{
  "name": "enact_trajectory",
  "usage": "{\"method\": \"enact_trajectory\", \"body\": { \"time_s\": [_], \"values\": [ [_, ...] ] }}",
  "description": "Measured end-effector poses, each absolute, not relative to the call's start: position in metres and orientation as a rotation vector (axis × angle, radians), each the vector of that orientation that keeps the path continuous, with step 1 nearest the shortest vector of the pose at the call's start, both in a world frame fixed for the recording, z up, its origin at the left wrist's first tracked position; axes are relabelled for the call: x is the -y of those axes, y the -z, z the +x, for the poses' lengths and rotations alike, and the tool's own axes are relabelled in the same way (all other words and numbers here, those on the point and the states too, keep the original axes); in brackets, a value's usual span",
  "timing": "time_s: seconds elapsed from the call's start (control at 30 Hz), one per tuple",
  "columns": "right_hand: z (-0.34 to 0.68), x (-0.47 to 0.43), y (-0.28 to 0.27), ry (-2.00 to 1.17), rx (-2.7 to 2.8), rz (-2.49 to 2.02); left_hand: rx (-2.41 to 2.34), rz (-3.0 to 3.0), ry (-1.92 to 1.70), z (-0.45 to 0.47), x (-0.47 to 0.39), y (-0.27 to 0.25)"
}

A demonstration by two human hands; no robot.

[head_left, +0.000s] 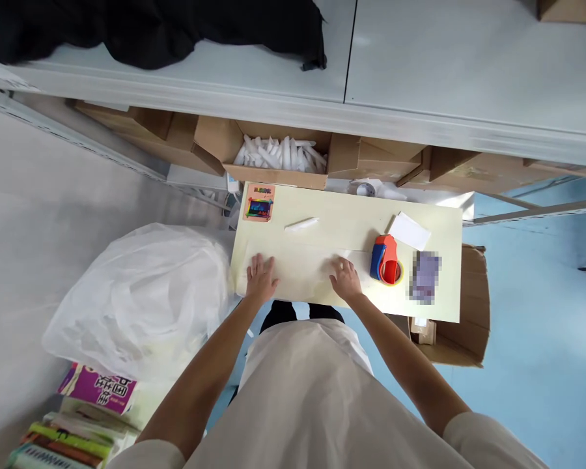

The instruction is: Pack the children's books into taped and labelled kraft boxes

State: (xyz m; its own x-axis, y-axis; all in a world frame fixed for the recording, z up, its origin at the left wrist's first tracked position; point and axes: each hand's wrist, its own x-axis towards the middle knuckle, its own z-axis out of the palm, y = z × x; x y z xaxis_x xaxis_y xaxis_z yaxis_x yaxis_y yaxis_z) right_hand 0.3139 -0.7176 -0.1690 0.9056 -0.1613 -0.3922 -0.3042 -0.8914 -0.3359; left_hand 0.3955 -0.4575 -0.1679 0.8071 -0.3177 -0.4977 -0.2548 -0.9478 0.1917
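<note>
A thin, whitish see-through sheet lies flat along the near side of the pale table. My left hand rests on its left part, fingers spread and palm down. On the right part is my right hand, its fingers slightly bent and touching the sheet, with nothing seen in them. Beyond the sheet lies a slim white rolled piece. An orange and blue tape dispenser with a roll of tape stands to the right of my right hand.
White cards, a blurred-out purple item and a colourful card lie on the table. Behind it, a cardboard box holds many white rolls. A large plastic bag bulges at left; an open carton is at right.
</note>
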Motion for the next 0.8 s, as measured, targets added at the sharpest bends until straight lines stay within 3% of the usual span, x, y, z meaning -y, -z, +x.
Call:
{"method": "enact_trajectory", "body": {
  "time_s": [0.2, 0.33, 0.5, 0.8],
  "values": [
    [0.321, 0.711, 0.164, -0.463, -0.420, -2.721, 0.509, 2.819, 0.770, 0.416, 0.481, 0.158],
    [0.327, 0.699, 0.160, -0.271, -0.441, -2.678, 0.406, 2.756, 0.536, 0.464, 0.483, 0.159],
    [0.368, 0.662, 0.154, -0.048, -0.337, -2.327, -0.007, 2.584, 0.305, 0.545, 0.467, 0.171],
    [0.500, 0.589, 0.194, -0.262, -0.580, -1.603, -0.187, 2.411, 0.357, 0.583, 0.459, 0.191]
  ]
}}
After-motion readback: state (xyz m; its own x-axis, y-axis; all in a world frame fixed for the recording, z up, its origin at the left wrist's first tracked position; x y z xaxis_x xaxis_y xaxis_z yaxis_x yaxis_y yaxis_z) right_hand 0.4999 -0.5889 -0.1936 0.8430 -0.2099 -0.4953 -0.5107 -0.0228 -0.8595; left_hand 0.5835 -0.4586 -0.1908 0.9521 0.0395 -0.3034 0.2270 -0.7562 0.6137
